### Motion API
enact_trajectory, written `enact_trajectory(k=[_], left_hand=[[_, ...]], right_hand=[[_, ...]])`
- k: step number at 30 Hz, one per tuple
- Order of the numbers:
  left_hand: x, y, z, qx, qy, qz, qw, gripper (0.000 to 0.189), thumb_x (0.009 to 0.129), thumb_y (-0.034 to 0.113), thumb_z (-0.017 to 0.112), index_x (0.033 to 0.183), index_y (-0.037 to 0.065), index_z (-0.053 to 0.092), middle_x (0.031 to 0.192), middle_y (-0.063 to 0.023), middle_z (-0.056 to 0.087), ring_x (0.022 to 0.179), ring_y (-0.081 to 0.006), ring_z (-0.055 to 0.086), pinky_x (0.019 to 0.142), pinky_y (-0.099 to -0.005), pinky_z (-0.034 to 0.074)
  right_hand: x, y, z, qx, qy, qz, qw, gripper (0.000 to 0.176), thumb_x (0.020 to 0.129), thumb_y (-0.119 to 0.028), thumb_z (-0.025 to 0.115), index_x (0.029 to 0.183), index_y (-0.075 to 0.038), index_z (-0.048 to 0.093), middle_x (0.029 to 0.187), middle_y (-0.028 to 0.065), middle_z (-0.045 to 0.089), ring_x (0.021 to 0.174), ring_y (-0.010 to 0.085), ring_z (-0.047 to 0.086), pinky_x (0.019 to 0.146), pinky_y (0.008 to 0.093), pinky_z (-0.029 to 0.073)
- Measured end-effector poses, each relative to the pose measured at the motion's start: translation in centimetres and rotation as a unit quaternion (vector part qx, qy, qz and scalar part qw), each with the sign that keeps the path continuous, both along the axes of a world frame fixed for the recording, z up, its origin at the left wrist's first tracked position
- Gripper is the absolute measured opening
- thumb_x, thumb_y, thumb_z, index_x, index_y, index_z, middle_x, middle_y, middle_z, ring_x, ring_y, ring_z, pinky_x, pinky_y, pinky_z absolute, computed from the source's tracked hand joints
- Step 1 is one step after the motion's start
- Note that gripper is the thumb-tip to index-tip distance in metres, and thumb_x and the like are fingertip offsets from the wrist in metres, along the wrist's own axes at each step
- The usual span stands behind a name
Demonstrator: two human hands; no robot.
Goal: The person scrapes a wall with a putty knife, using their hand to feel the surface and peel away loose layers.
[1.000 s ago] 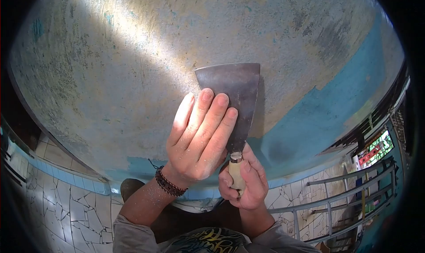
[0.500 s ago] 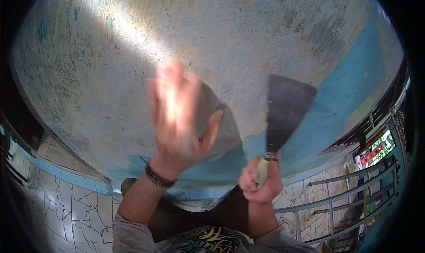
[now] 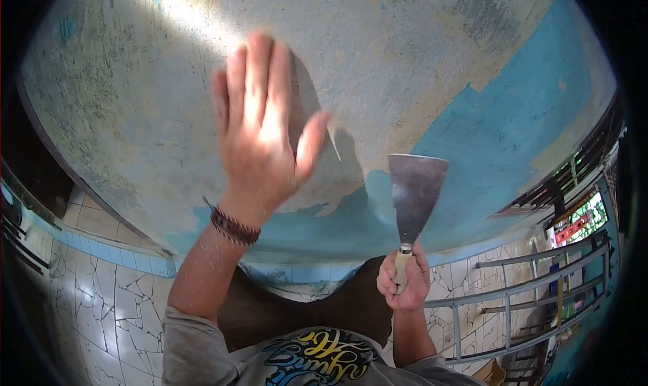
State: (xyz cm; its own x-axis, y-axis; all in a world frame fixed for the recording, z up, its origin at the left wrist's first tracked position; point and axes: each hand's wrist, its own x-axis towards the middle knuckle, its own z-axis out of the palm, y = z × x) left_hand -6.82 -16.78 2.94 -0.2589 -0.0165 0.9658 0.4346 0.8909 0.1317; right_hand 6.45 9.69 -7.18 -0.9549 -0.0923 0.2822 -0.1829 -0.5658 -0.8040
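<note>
My left hand (image 3: 258, 143) is open, its palm turned to the wall (image 3: 378, 68) and its thumb spread to the right. A shadow lies on the wall just beside its fingers. Around that wrist is a braided bracelet (image 3: 234, 228). In my right hand (image 3: 408, 281) is a putty knife (image 3: 417, 193), gripped by its pale handle with the wide grey blade pointing up. The blade overlaps the blue paint (image 3: 499, 136) low on the wall. Left of the blade, the wall surface is bare, grey and patchy.
A metal ladder (image 3: 520, 293) lies at the right over the cracked-tile floor (image 3: 94, 312). Blue tiles (image 3: 135, 261) run along the wall's foot. A dark doorway (image 3: 34, 176) opens at the far left.
My left hand has moved up the wall, fingers straighter and less blurred. My right hand has lowered slightly with the putty knife, whose blade now stands more upright and lower.
</note>
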Motion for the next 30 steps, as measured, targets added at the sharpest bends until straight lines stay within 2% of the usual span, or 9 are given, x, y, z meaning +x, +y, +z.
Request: enact_trajectory(k=[3, 6, 8, 9, 12, 13, 23, 26, 30], left_hand=[[0.2, 0.8, -0.3, -0.004, -0.007, -0.013, 1.0, 0.073, 0.089, 0.03, 0.063, 0.145, -0.009, 0.036, 0.153, -0.0295, 0.029, 0.145, -0.0451, 0.021, 0.117, -0.0534, 0.015], [2.7, 1.1, -4.6, -0.05, -0.043, -0.072, 0.995, 0.066, 0.091, 0.024, 0.061, 0.142, -0.011, 0.037, 0.145, -0.0291, 0.042, 0.137, -0.0461, 0.038, 0.116, -0.0542, 0.021], [4.0, 1.9, -5.7, 0.046, 0.005, -0.125, 0.991, 0.058, 0.091, 0.017, 0.059, 0.137, -0.012, 0.042, 0.141, -0.0295, 0.047, 0.133, -0.0455, 0.043, 0.113, -0.0552, 0.026], [4.1, 2.3, -5.8, 0.094, 0.028, -0.152, 0.984, 0.053, 0.091, 0.014, 0.058, 0.135, -0.013, 0.045, 0.138, -0.0297, 0.049, 0.131, -0.0452, 0.046, 0.112, -0.0557, 0.028], [2.7, 2.5, -3.4, 0.061, 0.094, -0.131, 0.985, 0.047, 0.084, 0.002, 0.058, 0.13, -0.004, 0.055, 0.136, -0.0234, 0.055, 0.127, -0.0417, 0.051, 0.11, -0.0539, 0.032], [2.7, 2.1, -2.4, 0.023, 0.073, -0.108, 0.991, 0.045, 0.081, -0.002, 0.057, 0.126, -0.004, 0.06, 0.133, -0.0229, 0.057, 0.126, -0.0407, 0.052, 0.108, -0.0526, 0.037], [0.6, 1.0, -1.9, -0.009, 0.11, -0.109, 0.988, 0.043, 0.075, -0.007, 0.057, 0.118, -0.005, 0.065, 0.127, -0.0215, 0.062, 0.122, -0.0372, 0.057, 0.105, -0.0495, 0.045], [0.7, 1.0, -1.8, -0.007, 0.116, -0.113, 0.987, 0.044, 0.075, -0.007, 0.056, 0.118, -0.005, 0.064, 0.126, -0.022, 0.062, 0.122, -0.0373, 0.057, 0.104, -0.049, 0.045], [0.7, 0.8, -1.4, -0.013, 0.105, -0.114, 0.988, 0.045, 0.074, -0.007, 0.056, 0.117, -0.005, 0.064, 0.126, -0.0228, 0.062, 0.123, -0.0378, 0.057, 0.105, -0.0493, 0.045]], right_hand=[[-0.1, -1.3, 0.4, 0.025, -0.009, 0.036, 0.999, 0.049, 0.102, -0.016, 0.046, 0.147, -0.001, 0.035, 0.079, 0.014, 0.057, 0.051, 0.0107, 0.047, 0.043, 0.0218, 0.037], [-1.8, -4.0, 3.2, 0.059, 0.025, 0.09, 0.994, 0.05, 0.102, -0.018, 0.044, 0.148, -0.002, 0.034, 0.079, 0.0134, 0.057, 0.05, 0.0102, 0.046, 0.043, 0.0211, 0.035], [-3.1, -5.9, 4.8, 0.062, 0.031, 0.117, 0.991, 0.05, 0.103, -0.019, 0.043, 0.149, -0.003, 0.034, 0.079, 0.0128, 0.057, 0.05, 0.0102, 0.045, 0.043, 0.0213, 0.034], [-3.9, -6.9, 5.3, 0.071, 0.033, 0.121, 0.99, 0.051, 0.103, -0.021, 0.041, 0.15, -0.005, 0.03, 0.077, 0.0125, 0.055, 0.048, 0.0098, 0.044, 0.041, 0.0211, 0.034], [-5.3, -9.2, 6.1, 0.082, 0.026, 0.122, 0.989, 0.054, 0.104, -0.025, 0.037, 0.153, -0.007, 0.024, 0.073, 0.0114, 0.051, 0.044, 0.0087, 0.04, 0.037, 0.0207, 0.031], [-5.5, -9.7, 6.2, 0.071, 0.014, 0.117, 0.99, 0.054, 0.104, -0.025, 0.037, 0.153, -0.007, 0.023, 0.073, 0.0109, 0.05, 0.043, 0.0086, 0.039, 0.036, 0.0208, 0.03], [-6.1, -10.8, 6.9, 0.058, -0.018, 0.129, 0.99, 0.057, 0.104, -0.031, 0.038, 0.152, -0.007, 0.021, 0.068, 0.0087, 0.048, 0.04, 0.0084, 0.037, 0.034, 0.0207, 0.028], [-5.7, -10.7, 7.1, 0.011, -0.022, 0.146, 0.989, 0.052, 0.103, -0.024, 0.04, 0.151, -0.005, 0.03, 0.073, 0.0083, 0.055, 0.046, 0.0077, 0.041, 0.042, 0.0204, 0.033], [-5.9, -11.2, 7.4, 0.061, -0.024, 0.115, 0.991, 0.058, 0.103, -0.031, 0.037, 0.153, -0.007, 0.018, 0.067, 0.0088, 0.048, 0.039, 0.0084, 0.037, 0.034, 0.0206, 0.028]])
